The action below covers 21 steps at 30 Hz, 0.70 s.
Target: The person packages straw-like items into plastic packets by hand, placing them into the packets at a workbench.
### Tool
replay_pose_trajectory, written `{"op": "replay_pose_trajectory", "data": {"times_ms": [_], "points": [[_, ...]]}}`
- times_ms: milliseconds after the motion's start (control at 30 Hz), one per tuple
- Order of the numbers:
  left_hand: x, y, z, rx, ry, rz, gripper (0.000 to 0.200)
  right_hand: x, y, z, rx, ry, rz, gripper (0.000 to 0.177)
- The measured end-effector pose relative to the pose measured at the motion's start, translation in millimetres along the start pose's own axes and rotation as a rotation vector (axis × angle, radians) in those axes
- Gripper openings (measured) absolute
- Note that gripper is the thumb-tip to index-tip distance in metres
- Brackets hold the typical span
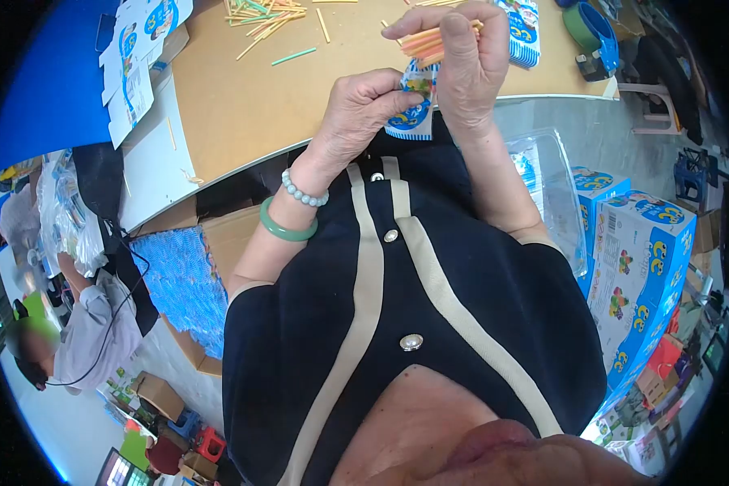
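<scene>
My left hand (373,109), with a bead bracelet and a green bangle at the wrist, pinches a small blue-and-white printed packet (411,120) near its upper part. A bundle of thin pink, orange and yellow sticks (429,44) is gripped in my right hand (471,69), between thumb and fingers. The lower ends of the bundle meet the top of the packet. Beyond my hands, a loose pile of similar sticks (259,16) lies on the tan tabletop (243,97), with a single green stick (294,57) nearer to me.
Flattened printed cartons (134,69) lie at the table's left. Blue packets (522,32) and a tape dispenser (595,44) are at the right. A clear plastic bin (555,202) and large printed boxes (640,283) stand beside me. Another person (97,324) sits at left near an open carton (227,243).
</scene>
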<state>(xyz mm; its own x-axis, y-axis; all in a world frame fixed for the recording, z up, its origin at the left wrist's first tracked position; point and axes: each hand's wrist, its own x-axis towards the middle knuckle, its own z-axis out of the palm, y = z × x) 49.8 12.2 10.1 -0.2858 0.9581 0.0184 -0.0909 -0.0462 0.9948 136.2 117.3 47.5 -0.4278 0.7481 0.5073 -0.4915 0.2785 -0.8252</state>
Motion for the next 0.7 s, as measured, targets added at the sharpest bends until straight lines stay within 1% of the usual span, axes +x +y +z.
{"op": "replay_pose_trajectory", "data": {"times_ms": [167,267,400,567,667,700], "points": [[0.5,-2.2,2.9,-0.131,0.037,-0.006,0.014,-6.7,15.7,-22.8,0.068,-0.063,-0.012,0.022],[0.5,-7.7,-3.6,-0.066,-0.039,-0.057,0.014,-8.2,18.0,-30.3,0.070,-0.042,0.080,0.026],[1.4,-13.0,-3.5,0.047,-0.012,-0.053,0.013,-1.5,5.3,-26.3,0.069,0.022,0.052,0.025],[1.2,-6.9,-1.0,0.043,-0.036,-0.066,0.013,-6.9,-0.6,-16.8,0.008,0.069,0.101,0.027],[0.3,-7.0,1.9,-0.046,-0.018,-0.046,0.014,-10.3,12.6,-24.8,-0.266,-0.110,-0.208,0.024],[-0.3,-7.6,1.3,-0.047,-0.014,-0.047,0.014,-12.0,15.0,-27.4,-0.265,-0.113,-0.206,0.024]]}}
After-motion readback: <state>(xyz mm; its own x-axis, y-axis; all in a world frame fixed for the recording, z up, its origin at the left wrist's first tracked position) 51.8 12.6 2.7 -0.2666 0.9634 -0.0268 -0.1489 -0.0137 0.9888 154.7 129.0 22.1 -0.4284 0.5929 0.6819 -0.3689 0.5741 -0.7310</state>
